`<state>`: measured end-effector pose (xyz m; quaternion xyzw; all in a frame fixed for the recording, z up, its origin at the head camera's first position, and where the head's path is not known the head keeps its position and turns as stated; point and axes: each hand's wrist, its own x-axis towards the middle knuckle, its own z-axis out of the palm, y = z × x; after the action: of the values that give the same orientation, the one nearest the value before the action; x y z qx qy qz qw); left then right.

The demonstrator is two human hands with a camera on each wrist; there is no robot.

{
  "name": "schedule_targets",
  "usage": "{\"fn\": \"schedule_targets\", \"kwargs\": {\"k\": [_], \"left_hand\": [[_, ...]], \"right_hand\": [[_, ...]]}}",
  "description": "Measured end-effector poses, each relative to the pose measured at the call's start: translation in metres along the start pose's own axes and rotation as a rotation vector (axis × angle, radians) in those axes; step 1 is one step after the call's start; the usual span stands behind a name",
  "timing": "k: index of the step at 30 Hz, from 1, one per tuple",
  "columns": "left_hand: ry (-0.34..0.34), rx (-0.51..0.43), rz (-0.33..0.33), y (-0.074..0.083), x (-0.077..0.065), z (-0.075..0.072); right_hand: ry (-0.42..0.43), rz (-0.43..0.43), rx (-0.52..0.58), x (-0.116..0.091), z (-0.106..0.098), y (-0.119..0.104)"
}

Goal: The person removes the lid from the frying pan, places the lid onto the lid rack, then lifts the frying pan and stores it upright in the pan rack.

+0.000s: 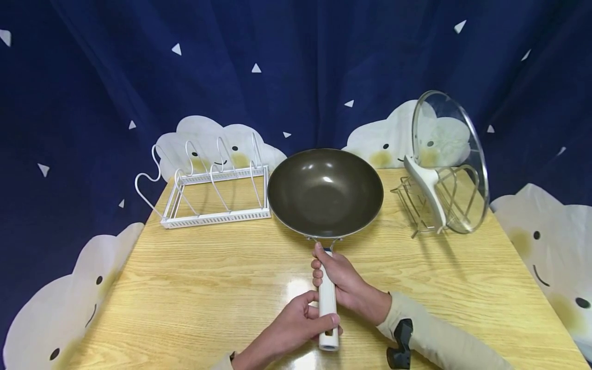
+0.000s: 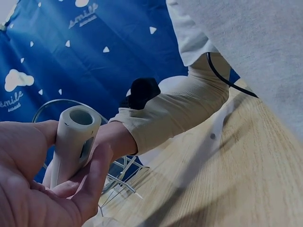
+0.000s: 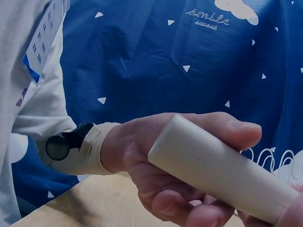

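A dark-coated wok (image 1: 324, 192) with a white handle (image 1: 327, 293) is held in front of me, its inside facing up and toward me. My right hand (image 1: 344, 275) grips the handle near the pan, thumb along its top. At the handle's end, my left hand (image 1: 300, 322) holds it between thumb and fingers. From the left wrist, the handle's hollow end (image 2: 78, 118) shows beside the left hand (image 2: 57, 184). The right wrist view has the handle (image 3: 208, 163) lying across the left hand (image 3: 161, 142); only bits of the right fingers appear at the lower right corner.
A white wire rack (image 1: 215, 216) with upright loops stands at the table's back left. At the back right, a metal wire stand (image 1: 418, 210) holds a glass lid (image 1: 472, 154) with a white handle, tilted on edge. A dark blue curtain (image 1: 296, 61) hangs behind the wooden table (image 1: 194, 288).
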<state>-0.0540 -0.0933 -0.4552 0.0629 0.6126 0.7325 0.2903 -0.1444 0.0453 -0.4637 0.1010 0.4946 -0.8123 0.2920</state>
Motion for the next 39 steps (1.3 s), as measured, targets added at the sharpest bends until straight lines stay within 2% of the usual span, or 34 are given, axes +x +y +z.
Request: {"fn": "schedule_targets", "kwargs": {"k": [4,12,18,28,39], "left_hand": [[0.008,0.044,0.007,0.0009,-0.0001,-0.0003],[0.018,0.061,-0.018,0.0029,-0.0022,0.0004],[-0.001,0.085,0.004,0.0053,-0.0033,-0.0004],[0.007,0.163,0.018,0.0046,-0.0026,0.0003],[0.005,0.186,0.028,0.0045,-0.0015,-0.0004]], "right_hand": [[0.009,0.002,-0.007,0.0000,0.0006,-0.0007],[0.011,0.000,-0.032,-0.0007,0.0006,-0.0009],[0.019,0.000,-0.037,-0.0006,0.0014,-0.0015],[0.055,0.005,-0.037,-0.0002,0.0029,0.0018],[0.079,-0.015,-0.033,0.0011,0.0037,0.0023]]}}
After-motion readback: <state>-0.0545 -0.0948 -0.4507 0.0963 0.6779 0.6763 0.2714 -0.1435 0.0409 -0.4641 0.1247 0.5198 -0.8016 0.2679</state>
